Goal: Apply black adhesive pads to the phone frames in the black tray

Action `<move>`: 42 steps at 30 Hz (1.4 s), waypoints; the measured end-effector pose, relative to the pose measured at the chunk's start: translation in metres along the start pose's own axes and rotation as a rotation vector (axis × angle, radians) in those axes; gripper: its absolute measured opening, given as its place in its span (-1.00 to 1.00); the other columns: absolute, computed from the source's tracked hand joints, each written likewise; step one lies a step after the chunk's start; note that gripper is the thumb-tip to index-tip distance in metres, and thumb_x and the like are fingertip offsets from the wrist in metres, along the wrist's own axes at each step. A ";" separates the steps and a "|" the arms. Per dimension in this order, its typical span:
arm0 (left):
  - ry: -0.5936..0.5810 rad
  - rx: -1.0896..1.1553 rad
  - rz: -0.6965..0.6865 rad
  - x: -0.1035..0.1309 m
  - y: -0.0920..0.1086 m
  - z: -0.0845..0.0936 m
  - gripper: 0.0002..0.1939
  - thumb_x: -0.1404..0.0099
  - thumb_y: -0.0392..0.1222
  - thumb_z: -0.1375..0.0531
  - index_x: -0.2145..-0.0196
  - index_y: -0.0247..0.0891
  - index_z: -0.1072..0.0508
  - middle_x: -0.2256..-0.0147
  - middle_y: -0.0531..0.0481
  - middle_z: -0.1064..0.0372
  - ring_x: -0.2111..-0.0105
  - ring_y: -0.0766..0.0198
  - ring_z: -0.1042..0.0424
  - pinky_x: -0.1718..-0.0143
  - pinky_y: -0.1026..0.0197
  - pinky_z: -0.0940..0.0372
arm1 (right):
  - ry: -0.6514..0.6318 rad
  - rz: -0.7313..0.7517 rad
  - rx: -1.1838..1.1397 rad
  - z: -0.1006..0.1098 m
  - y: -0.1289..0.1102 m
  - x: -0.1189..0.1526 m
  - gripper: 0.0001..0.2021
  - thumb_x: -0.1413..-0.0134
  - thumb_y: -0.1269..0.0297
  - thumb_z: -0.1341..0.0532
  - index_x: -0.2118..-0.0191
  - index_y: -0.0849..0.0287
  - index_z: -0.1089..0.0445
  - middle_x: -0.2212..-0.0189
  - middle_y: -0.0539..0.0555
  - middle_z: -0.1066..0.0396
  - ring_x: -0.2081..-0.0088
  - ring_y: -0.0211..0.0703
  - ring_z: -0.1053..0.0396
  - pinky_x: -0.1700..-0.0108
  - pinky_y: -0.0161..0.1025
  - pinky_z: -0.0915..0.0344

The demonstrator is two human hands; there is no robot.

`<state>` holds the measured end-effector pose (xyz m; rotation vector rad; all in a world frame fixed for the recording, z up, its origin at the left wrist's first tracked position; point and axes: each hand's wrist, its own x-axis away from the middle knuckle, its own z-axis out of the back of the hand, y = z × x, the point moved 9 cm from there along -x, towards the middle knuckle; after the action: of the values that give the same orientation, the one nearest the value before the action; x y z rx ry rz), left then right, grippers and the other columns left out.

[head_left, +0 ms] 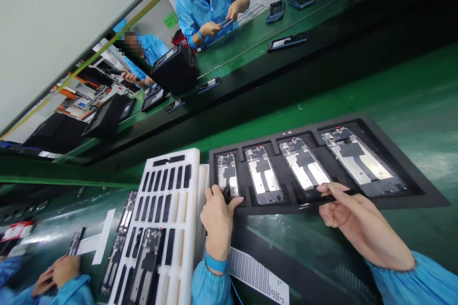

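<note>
A black foam tray [243, 202] holds several opened phone bodies in a row, their boards and silver battery areas facing up. At the leftmost phone body [229, 171], my left hand [217, 214] has its thumb and fingers closed around a small black part [226, 192] by the lower end. The fingers partly hide that part. My right hand [343, 207] grips black tweezers [324, 198], their tip pointing left near the tray's front edge. Left of the tray stands a white foam tray [195, 186] with rows of black strips [167, 207], and another phone body [146, 259] lies on it.
A perforated white sheet [255, 274] lies below my hands. More phone bodies [114, 257] sit left of the white tray, near a co-worker's hands [60, 271]. Across the dark green bench, co-workers in blue handle phones beside black boxes [175, 69].
</note>
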<state>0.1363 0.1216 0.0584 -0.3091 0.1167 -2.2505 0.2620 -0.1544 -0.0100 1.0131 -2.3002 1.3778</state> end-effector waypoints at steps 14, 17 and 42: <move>-0.057 -0.145 -0.018 -0.010 0.017 -0.006 -0.52 -0.27 0.08 -0.34 0.07 -0.35 -0.38 0.29 -0.23 -0.54 0.31 -0.06 -0.59 0.46 0.21 -0.18 | 0.000 -0.058 -0.004 0.002 0.005 0.003 -0.58 0.18 -0.08 -0.54 0.36 0.18 -0.59 0.61 0.06 -0.38 0.57 -0.21 -0.29 0.56 -0.34 -0.26; -0.060 -0.140 -0.034 -0.012 0.017 -0.007 -0.50 -0.27 0.05 -0.35 0.03 -0.36 -0.35 0.26 -0.21 -0.54 0.26 -0.05 -0.59 0.44 0.21 -0.20 | -0.015 -0.066 -0.010 -0.001 0.003 0.006 -0.60 0.16 -0.08 -0.53 0.37 0.17 -0.59 0.59 0.04 -0.38 0.58 -0.24 -0.28 0.57 -0.34 -0.25; 0.009 0.053 0.066 0.035 0.001 -0.003 -0.52 -0.49 0.05 -0.04 -0.09 -0.42 -0.45 0.27 -0.29 -0.57 0.23 -0.07 -0.60 0.36 0.15 -0.30 | 0.021 0.024 -0.082 0.012 -0.008 0.003 -0.55 0.30 -0.04 -0.59 0.34 0.16 -0.58 0.60 0.02 -0.40 0.57 -0.24 -0.27 0.54 -0.36 -0.29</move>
<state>0.1148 0.0944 0.0617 -0.2625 0.0709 -2.1858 0.2673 -0.1682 -0.0091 0.9448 -2.3404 1.2861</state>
